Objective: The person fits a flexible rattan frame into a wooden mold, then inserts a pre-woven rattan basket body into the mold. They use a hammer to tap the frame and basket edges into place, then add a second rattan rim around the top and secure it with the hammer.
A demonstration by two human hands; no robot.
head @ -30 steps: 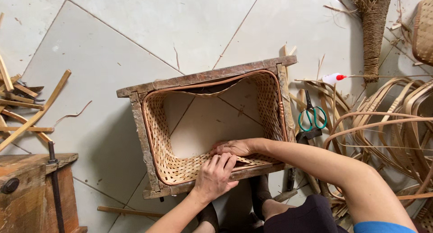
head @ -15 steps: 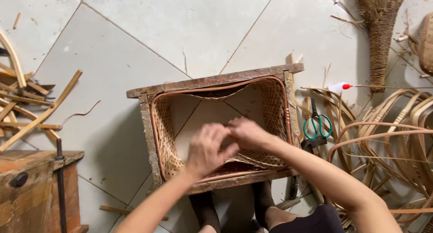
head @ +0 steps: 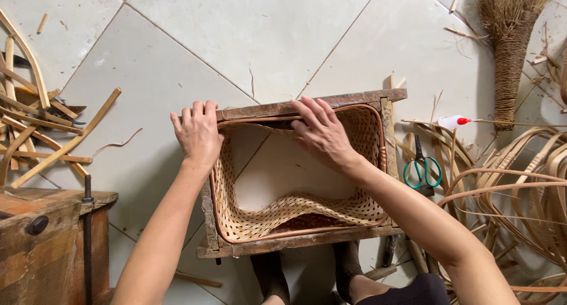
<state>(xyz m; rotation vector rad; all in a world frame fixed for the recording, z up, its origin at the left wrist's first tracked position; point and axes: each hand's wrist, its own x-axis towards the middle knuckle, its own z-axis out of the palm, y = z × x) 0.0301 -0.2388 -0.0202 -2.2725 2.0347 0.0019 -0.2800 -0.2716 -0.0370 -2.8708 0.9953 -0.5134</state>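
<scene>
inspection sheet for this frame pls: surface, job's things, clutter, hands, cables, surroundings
Surface: pale tiled floor, strewn with chips.
Job's things: woven basket, open-bottomed, seated inside a wooden frame.
Clutter: green-handled scissors; bamboo offcuts; small white bottle with red cap.
Hands: left hand rests on the frame's far left corner; right hand presses the basket's far rim, fingers spread.
Cables: nothing seen.
Surroundings: broom at top right; coiled rattan strips right; wooden bench lower left.
</scene>
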